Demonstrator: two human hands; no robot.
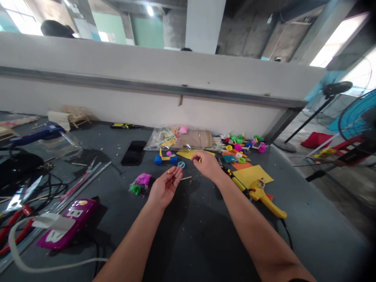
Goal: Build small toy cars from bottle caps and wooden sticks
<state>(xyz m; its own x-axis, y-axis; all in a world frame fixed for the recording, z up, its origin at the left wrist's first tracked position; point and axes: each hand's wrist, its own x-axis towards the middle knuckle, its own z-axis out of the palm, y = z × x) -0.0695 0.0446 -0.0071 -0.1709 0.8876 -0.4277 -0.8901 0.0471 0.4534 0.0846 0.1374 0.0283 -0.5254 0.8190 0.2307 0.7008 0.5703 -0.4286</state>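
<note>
My left hand (167,186) is palm up over the dark table, its fingers loosely extended. A tiny yellow bit (168,172) shows at its fingers. Just beyond the fingertips is a light blue ring (181,165), and a thin wooden stick (186,178) lies to their right. My right hand (208,165) is held to the right with thumb and fingers pinched together. A speck of yellow shows there, but what it grips is unclear. Behind my left hand stands a small yellow piece with blue wheels (166,158) and a purple ball (169,153).
A yellow glue gun (267,199) lies right of my right arm, near orange and yellow sheets (255,176). Colourful small parts (237,147) and a clear bag (167,137) line the back. A phone (133,152), bagged clay-like lumps (143,179) and a purple power strip (70,223) are left.
</note>
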